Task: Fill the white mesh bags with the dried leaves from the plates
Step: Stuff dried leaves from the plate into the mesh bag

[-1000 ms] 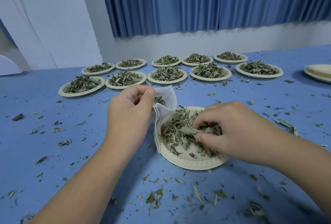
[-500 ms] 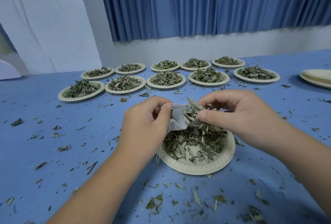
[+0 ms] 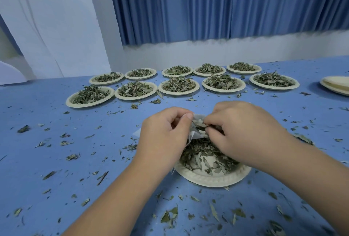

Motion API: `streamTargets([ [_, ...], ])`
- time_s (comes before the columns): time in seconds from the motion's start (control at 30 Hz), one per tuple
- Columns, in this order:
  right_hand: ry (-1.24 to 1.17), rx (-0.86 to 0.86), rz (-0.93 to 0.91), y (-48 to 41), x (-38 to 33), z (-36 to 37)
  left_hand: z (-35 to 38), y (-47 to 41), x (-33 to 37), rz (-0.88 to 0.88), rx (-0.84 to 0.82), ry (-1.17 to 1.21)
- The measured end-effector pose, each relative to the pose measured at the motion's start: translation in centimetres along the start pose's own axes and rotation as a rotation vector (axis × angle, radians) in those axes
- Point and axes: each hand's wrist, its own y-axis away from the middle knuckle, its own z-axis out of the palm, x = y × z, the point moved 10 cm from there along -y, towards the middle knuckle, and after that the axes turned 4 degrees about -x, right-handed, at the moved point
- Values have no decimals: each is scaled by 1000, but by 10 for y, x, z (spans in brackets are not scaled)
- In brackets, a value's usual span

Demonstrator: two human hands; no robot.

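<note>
A white mesh bag hangs between my hands, above the near paper plate. My left hand pinches the bag's rim between thumb and fingers and holds its mouth open. My right hand grips a bunch of dried leaves with its fingertips at the bag's mouth. More dried leaves lie heaped on the near plate, partly hidden under my right hand. Most of the bag is hidden behind my left hand.
Two rows of several leaf-filled paper plates stand at the back of the blue table. A stack of bare plates sits at the right edge. Loose leaf scraps litter the table all round.
My right hand lifted a pinch of leaves off the near plate and brought it left to the bag's mouth. My left hand raised the bag over the plate.
</note>
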Motion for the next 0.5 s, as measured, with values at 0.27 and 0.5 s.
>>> streamTargets([
  [0.27,130,-101,71,-13,-7,6,5,0,-2,-3,-34,-31],
  [0.5,-48,9,87,-11,-8,-4,3,-2,-3,4,-28,-52],
])
